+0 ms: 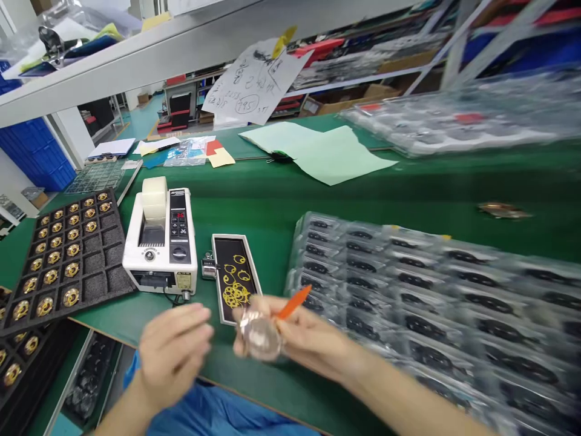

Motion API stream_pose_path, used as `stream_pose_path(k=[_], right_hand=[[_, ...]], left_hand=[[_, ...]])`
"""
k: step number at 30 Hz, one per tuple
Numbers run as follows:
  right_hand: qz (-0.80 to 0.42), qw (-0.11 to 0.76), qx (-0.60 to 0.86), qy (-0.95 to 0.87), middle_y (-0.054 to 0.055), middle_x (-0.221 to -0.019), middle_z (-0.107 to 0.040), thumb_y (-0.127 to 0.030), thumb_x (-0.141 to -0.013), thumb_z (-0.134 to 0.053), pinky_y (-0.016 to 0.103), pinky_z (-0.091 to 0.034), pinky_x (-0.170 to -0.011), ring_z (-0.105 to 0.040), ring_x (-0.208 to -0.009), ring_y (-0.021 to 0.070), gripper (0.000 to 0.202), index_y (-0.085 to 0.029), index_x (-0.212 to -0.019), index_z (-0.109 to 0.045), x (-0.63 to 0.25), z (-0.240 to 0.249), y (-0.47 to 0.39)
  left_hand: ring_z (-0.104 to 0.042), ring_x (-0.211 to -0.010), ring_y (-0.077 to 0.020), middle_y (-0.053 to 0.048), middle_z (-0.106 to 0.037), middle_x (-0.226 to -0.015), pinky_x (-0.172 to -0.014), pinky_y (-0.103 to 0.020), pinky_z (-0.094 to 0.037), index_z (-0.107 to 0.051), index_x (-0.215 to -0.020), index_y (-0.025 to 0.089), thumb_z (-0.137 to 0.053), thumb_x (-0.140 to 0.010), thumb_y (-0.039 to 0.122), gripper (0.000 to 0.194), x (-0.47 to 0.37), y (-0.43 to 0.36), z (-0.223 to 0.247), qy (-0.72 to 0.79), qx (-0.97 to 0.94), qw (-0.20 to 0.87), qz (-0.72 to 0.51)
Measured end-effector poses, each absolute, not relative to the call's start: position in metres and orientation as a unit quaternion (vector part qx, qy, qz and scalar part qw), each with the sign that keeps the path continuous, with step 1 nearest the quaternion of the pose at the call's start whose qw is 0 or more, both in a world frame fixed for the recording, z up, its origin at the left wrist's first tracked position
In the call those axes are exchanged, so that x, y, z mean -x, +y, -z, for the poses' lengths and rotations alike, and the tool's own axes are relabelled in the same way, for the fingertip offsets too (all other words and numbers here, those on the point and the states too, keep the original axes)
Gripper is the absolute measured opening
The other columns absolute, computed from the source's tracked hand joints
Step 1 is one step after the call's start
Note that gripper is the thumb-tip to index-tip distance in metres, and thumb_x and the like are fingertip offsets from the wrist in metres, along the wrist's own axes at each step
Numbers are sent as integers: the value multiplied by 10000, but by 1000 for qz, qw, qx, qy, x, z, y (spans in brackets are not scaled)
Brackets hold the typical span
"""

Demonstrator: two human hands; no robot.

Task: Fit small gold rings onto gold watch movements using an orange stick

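My right hand [299,327] is closed around a round, shiny, copper-toned metal piece [261,336], blurred by motion. An orange pointed tool [294,302] sticks up from the same hand. To the left, my left hand [175,351] hovers apart from the piece, fingers loosely stretched and smeared, with nothing visible in them. Just beyond both hands lies a white-rimmed box [253,264] with a dark bottom. Several thin yellow rings [236,295] are inside it, piled at the near end.
A white tape dispenser [158,242] stands left of the box, beside a black foam tray [97,281] of gold round parts. Clear plastic trays [385,284] with dark parts cover the right side. Green sheets [327,151] lie behind, and a flat metal piece [503,210] far right.
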State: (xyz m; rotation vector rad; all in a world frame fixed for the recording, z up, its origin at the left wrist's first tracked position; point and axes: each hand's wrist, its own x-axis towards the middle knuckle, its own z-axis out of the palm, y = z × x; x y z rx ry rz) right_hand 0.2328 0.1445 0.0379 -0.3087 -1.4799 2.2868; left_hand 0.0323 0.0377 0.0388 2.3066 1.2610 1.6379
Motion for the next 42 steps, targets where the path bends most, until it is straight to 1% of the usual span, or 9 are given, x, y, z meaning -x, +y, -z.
stream_pose_path(k=[4, 7, 13, 17, 23, 30, 33, 37, 42], right_hand=[[-526, 176, 238, -797, 54, -833, -633, -630, -893, -462, 327, -490, -743, -616, -809, 199, 437, -216, -768, -524, -243, -58, 232], [-246, 21, 406, -880, 75, -871, -668, -379, -947, -453, 320, -490, -751, -637, -834, 223, 279, -189, -798, -592, -234, -60, 293], [-108, 63, 525, -842, 180, -1194, -622, -312, -969, -480, 395, -463, -883, -569, -1139, 289, 266, -119, -1107, -599, -204, -43, 335], [-113, 102, 544, -825, 167, -1148, -659, -307, -987, -432, 311, -461, -776, -618, -1046, 271, 272, -128, -1110, -598, -211, -41, 323], [-176, 159, 526, -817, 79, -837, -669, -335, -971, -398, 285, -405, -611, -616, -735, 215, 279, -166, -908, -611, -246, -52, 272], [-322, 338, 409, -784, 64, -864, -598, -434, -972, -360, 334, -459, -714, -573, -766, 193, 442, -200, -644, -540, -258, -48, 187], [-408, 407, 368, -730, 64, -865, -583, -584, -956, -378, 355, -479, -769, -581, -821, 206, 529, -205, -699, -644, -255, -46, 166], [-451, 494, 312, -674, 31, -706, -540, -620, -953, -376, 322, -470, -629, -534, -667, 176, 541, -224, -884, -738, -246, -44, 149], [-505, 513, 223, -657, 32, -644, -602, -497, -973, -466, 285, -505, -580, -589, -637, 161, 404, -199, -844, -707, -236, -35, 134]], left_hand=[[-697, -937, -192, -61, -748, -957, -876, -331, -543, -706, -884, 192, -548, -907, 182, 160, 44, 37, -44, 635, -577, -68, -510], [-686, -978, -236, -93, -731, -1041, -889, -358, -543, -705, -970, 158, -528, -886, 338, 265, 113, 62, -59, 783, -502, -44, -365], [-655, -1039, -343, -146, -715, -1022, -941, -521, -487, -694, -1029, 117, -595, -872, 257, 232, 206, 141, -73, 857, -452, -36, -245], [-632, -1065, -252, -106, -633, -1207, -907, -478, -527, -609, -1179, 147, -613, -919, 299, 301, 230, 171, -59, 878, -438, -30, -194], [-631, -1053, -244, -104, -610, -1238, -872, -456, -546, -581, -1226, 163, -611, -922, 324, 345, 238, 185, -61, 885, -427, -12, -184], [-683, -976, -301, -136, -719, -1002, -878, -441, -532, -672, -1068, 65, -476, -944, 207, 272, 183, 156, -101, 856, -405, -77, -312], [-716, -774, -207, -52, -751, -921, -749, -326, -581, -672, -1118, 152, -459, -951, 318, 317, 111, 112, -107, 799, -455, -61, -389], [-715, -638, -193, -45, -766, -751, -586, -274, -598, -758, -886, 177, -656, -834, 326, 188, 4, 60, -89, 631, -563, 249, -472], [-755, -744, -214, -87, -779, -865, -644, -271, -618, -719, -1094, 147, -760, -766, 370, 399, -54, 62, -45, 541, -367, 520, -550]])
